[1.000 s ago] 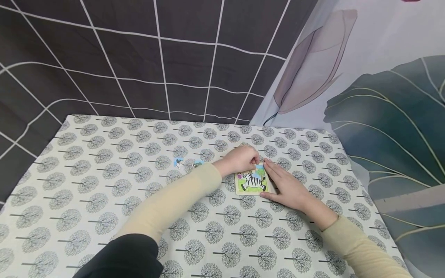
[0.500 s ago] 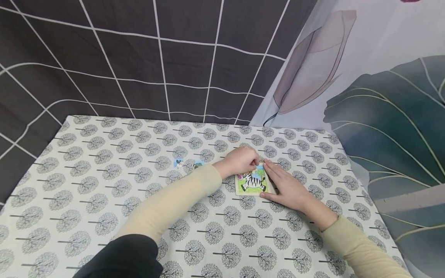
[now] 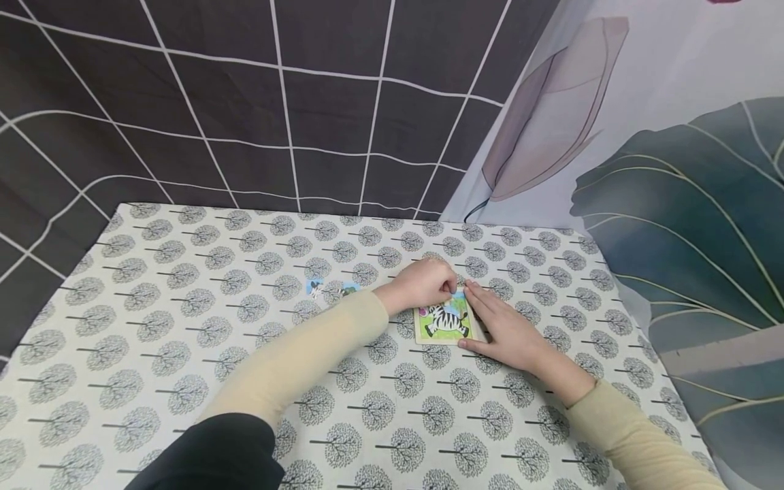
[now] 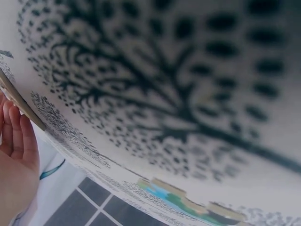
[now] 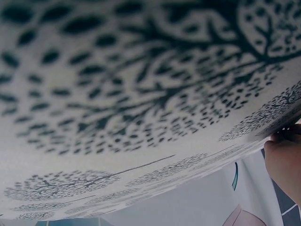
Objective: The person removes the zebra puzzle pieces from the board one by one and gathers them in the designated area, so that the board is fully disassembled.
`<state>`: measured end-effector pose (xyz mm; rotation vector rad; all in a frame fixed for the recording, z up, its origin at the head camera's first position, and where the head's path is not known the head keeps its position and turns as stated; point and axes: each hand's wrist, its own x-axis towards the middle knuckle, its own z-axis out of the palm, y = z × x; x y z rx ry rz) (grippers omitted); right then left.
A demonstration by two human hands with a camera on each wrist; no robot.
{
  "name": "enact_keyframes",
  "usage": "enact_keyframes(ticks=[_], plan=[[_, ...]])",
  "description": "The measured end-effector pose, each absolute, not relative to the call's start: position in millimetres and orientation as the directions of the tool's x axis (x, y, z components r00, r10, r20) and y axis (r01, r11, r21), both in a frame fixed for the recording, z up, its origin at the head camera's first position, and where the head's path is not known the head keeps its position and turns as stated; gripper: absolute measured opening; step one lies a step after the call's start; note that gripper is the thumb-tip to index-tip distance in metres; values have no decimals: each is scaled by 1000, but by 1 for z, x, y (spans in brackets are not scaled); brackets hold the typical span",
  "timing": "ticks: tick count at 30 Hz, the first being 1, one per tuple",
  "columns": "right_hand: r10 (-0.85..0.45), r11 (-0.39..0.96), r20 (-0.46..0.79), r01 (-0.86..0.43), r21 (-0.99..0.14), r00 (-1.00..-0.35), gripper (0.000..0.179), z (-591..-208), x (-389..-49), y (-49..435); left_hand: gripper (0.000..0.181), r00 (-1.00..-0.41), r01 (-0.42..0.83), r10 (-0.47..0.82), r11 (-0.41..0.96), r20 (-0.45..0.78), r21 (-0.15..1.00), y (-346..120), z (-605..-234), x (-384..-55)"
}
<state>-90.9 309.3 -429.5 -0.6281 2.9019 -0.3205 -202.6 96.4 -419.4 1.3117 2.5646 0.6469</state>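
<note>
A small zebra puzzle board [image 3: 445,322] lies flat on the patterned tablecloth, its upper left part covered by my left hand [image 3: 422,282]. Bent fingertips of that hand point down at the board's top edge; I cannot tell whether they pinch a puzzle piece. In the left wrist view, the left hand's fingers [image 4: 28,139] are right at the board's edge [image 4: 23,106]. My right hand [image 3: 502,332] rests along the right side of the board, fingers extended towards its top corner and thumb at the lower one. The right wrist view shows only part of a hand [image 5: 284,162].
Left of the board, two loose puzzle pieces lie close together: a zebra-head piece [image 3: 315,288] and a blue-green piece [image 3: 349,288], partly behind the left sleeve [image 3: 318,340]. A dark gridded cloth [image 3: 318,109] hangs behind the table, with a leaf-print curtain [image 3: 686,204] at right.
Both hands and the board look almost still. Only the left sleeve has shifted very slightly to the left.
</note>
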Motion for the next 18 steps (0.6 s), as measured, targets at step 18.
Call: enact_keyframes(ticks=[18], plan=[[-416, 893, -111, -383, -237, -902, 103, -430, -91, 308, 7, -602, 715, 798, 522, 30, 465, 96, -424, -194]])
